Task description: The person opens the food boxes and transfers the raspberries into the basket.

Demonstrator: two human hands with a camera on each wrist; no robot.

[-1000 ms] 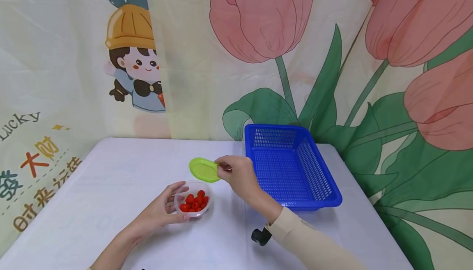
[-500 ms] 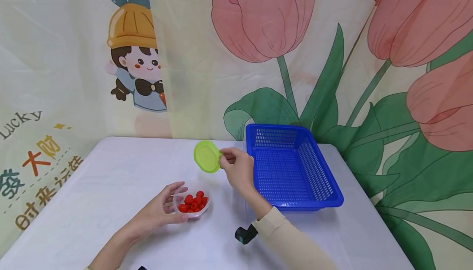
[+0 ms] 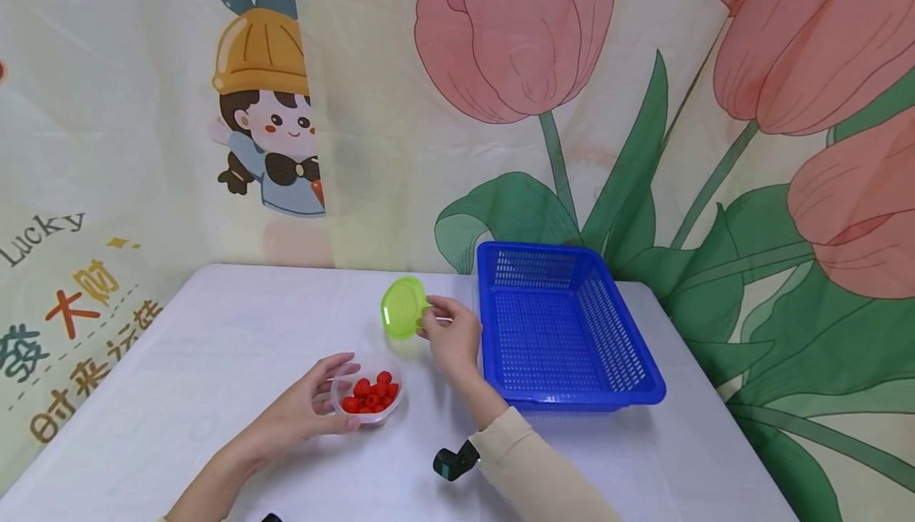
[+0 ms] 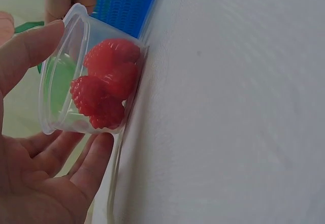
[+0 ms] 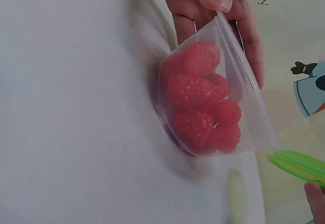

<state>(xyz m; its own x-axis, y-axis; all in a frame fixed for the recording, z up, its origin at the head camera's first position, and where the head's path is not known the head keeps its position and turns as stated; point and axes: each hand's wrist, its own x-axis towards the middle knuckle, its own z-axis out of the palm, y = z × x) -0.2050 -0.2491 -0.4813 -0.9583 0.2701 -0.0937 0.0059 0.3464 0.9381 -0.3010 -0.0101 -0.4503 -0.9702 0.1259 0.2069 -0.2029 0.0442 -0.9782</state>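
A small clear plastic container (image 3: 373, 419) stands upright and uncovered on the table, with several raspberries (image 3: 372, 395) inside. My left hand (image 3: 303, 411) holds it from the left, thumb on the near side and fingers round the far side. In the left wrist view, the thumb (image 4: 30, 56) meets the rim. Beyond the container, my right hand (image 3: 453, 339) pinches a bright green lid (image 3: 402, 309) by its right edge. The lid is raised on edge, apart from the container; only part of it (image 5: 299, 165) shows in the right wrist view.
A blue perforated plastic basket (image 3: 557, 339) sits to the right, close to my right hand. White cloth (image 3: 214, 331) covers the table. A printed curtain (image 3: 372, 109) hangs behind it. A black device (image 3: 455, 461) sits at my right wrist.
The lid has risen away from just above the container and turned from nearly flat to on edge. My right forearm has swung left. The left hand and container have stayed nearly still.
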